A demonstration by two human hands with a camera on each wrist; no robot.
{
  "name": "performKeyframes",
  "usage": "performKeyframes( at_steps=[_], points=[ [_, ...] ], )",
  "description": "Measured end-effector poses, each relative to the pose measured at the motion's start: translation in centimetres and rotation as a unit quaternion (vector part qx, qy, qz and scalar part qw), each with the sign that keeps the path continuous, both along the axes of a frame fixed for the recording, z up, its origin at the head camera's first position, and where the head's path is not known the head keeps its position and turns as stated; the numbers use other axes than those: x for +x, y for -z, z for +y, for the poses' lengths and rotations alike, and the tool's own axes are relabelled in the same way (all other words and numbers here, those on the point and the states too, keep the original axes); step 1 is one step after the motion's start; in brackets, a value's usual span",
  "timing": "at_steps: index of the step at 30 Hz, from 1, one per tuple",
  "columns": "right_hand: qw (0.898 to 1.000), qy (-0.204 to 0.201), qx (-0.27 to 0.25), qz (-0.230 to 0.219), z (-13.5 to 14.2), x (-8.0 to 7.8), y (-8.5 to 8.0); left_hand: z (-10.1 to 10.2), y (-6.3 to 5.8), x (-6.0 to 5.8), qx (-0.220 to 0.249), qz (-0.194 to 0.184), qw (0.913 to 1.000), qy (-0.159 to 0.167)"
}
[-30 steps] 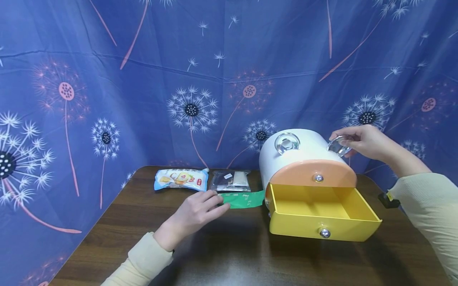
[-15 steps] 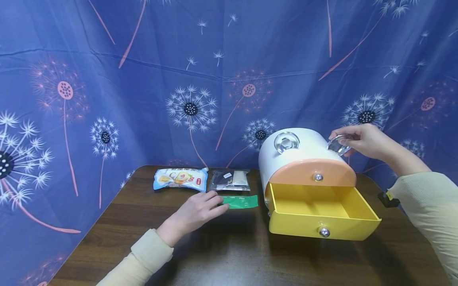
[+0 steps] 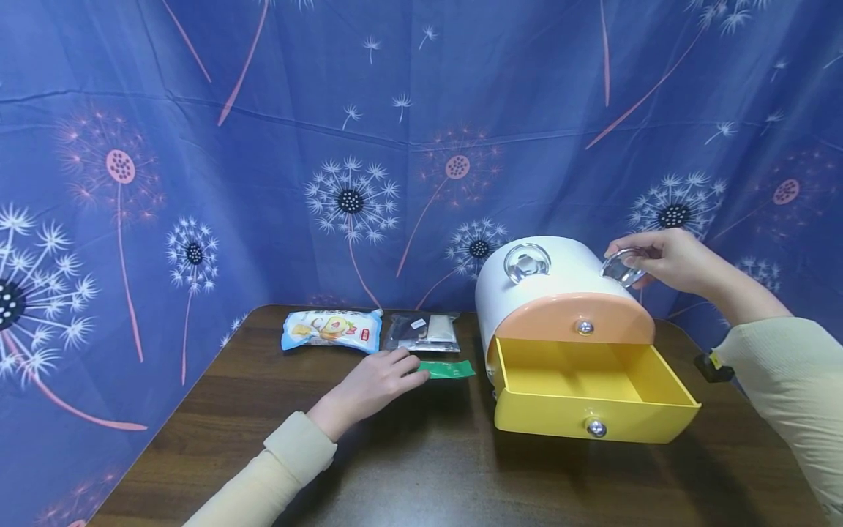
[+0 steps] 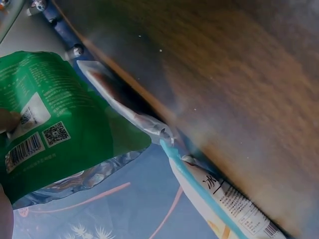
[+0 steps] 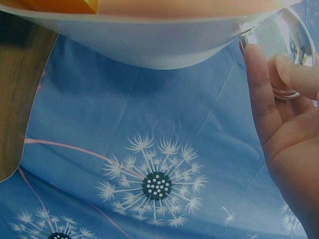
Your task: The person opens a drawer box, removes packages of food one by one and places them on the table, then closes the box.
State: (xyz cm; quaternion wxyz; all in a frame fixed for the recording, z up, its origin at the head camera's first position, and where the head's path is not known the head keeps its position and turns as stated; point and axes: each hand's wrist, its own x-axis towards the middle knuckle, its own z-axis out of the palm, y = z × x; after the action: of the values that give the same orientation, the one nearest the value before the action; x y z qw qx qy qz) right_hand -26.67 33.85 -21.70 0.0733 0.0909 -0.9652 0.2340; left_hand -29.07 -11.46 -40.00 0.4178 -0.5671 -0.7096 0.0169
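My left hand [image 3: 375, 384] holds a green packet [image 3: 449, 369] by its left end, just over the table. In the left wrist view, a barcode and a QR code show on the green packet [image 4: 79, 112], with a fingertip [image 4: 7, 121] on its face. To the right stands a white, round-topped drawer box [image 3: 573, 260] with a peach upper drawer [image 3: 546, 320]. Its yellow lower drawer [image 3: 546, 415] is pulled out and has nothing in it. My right hand [image 3: 678, 260] pinches the round, shiny ear-like piece [image 5: 266, 42] on the box's right top.
Behind the left hand lie a blue-and-white snack bag [image 3: 332, 329] and a clear bag [image 3: 424, 333] with dark and white contents. A matching shiny round piece [image 3: 527, 263] sits on the box's left top. A blue dandelion-print cloth [image 3: 263, 183] hangs behind the wooden table [image 3: 421, 468].
My left hand has shifted slightly right. The green packet first drew back left from the box and has tilted, so it shows narrower. My right hand stays at the ear-like piece.
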Motion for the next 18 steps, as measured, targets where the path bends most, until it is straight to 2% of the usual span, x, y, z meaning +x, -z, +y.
performKeyframes(
  at_steps=[13,18],
  points=[
    [1.0,0.0,-0.007,-0.003,0.0,-0.1,0.0,1.0,0.8,-1.4,-0.025,0.042,0.9988,0.0],
    [1.0,0.0,-0.008,-0.003,-0.1,-0.2,0.2,0.9,1.4,-1.1,-0.056,0.02,0.9982,-0.006]
  ],
)
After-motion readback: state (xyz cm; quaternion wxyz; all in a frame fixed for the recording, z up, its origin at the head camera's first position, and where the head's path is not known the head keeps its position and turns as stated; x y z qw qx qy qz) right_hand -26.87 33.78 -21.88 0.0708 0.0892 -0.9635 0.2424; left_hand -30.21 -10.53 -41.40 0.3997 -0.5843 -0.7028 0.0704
